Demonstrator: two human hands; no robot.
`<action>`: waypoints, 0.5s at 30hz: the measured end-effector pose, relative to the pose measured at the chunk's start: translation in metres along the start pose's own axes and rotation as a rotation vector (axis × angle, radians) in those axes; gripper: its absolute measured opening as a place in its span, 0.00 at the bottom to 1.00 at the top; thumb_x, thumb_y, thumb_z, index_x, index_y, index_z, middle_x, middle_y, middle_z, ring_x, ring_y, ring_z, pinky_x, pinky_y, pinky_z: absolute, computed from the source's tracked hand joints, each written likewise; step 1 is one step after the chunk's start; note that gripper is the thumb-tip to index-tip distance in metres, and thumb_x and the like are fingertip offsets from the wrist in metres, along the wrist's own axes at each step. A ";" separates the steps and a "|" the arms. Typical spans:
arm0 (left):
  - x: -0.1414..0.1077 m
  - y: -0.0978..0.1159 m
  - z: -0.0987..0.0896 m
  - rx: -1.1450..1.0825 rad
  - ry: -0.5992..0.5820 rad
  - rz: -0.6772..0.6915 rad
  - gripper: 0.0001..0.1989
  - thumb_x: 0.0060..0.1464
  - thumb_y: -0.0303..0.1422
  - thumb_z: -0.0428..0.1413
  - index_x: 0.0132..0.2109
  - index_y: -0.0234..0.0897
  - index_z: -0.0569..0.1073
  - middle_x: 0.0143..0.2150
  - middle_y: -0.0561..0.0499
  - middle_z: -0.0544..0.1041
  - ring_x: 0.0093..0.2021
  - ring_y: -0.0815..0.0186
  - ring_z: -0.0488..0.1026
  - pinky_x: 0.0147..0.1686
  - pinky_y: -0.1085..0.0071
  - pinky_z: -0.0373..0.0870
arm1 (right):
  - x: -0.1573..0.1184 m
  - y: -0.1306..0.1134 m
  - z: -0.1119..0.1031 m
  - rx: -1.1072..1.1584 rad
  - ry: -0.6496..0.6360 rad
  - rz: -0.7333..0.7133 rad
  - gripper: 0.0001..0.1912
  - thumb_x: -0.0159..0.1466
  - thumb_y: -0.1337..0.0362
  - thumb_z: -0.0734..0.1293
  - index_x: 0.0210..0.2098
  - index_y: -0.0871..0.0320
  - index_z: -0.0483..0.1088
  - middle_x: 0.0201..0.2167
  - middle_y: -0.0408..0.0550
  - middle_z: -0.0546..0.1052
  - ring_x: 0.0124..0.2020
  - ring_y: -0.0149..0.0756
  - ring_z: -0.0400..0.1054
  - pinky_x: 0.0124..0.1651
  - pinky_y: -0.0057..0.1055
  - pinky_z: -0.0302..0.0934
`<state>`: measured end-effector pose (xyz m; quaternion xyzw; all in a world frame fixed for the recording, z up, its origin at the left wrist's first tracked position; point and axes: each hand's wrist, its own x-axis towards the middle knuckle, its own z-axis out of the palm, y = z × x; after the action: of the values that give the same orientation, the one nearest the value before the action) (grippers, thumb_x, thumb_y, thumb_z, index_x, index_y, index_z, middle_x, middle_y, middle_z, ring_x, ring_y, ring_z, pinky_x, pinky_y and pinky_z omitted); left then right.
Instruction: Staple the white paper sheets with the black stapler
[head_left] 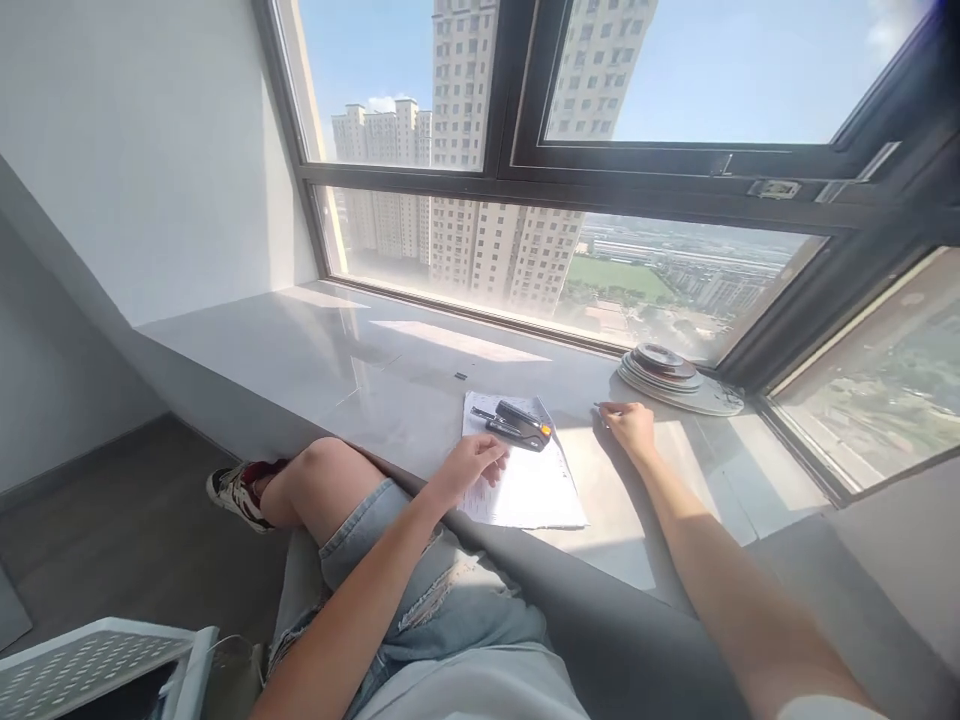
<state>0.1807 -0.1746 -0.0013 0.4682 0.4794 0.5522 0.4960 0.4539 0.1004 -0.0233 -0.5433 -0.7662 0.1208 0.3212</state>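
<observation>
A sheet of paper (536, 495) with writing along its edges lies on the grey windowsill ledge. On its upper part rests a black stapler (519, 428) with an orange spot at one end, and a thin dark pen-like item (482, 412) is beside it. My left hand (474, 468) is over the paper's left side, just below the stapler, its fingers curled together; whatever they may hold is too small to make out. Right of the paper, my right hand (628, 425) rests on the ledge, pinching a small thin object (598, 405) that sticks out leftward.
Stacked round plates (661, 368) stand on a flat board (720, 400) in the ledge's right corner by the window. A small black piece (460, 376) lies behind the paper. A white perforated basket (105, 665) is at the lower left. My bent leg borders the ledge.
</observation>
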 end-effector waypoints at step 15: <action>0.147 0.006 -0.122 1.126 0.475 0.285 0.22 0.58 0.23 0.50 0.59 0.30 0.73 0.62 0.36 0.72 0.64 0.53 0.67 0.65 0.57 0.62 | -0.003 -0.030 0.028 -0.083 0.008 -0.359 0.19 0.66 0.69 0.59 0.47 0.55 0.78 0.41 0.51 0.74 0.41 0.38 0.69 0.40 0.28 0.60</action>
<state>0.0489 -0.0359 -0.0015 0.5816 0.7269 0.3644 -0.0252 0.4144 0.0908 -0.0297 -0.4111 -0.8538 0.0277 0.3182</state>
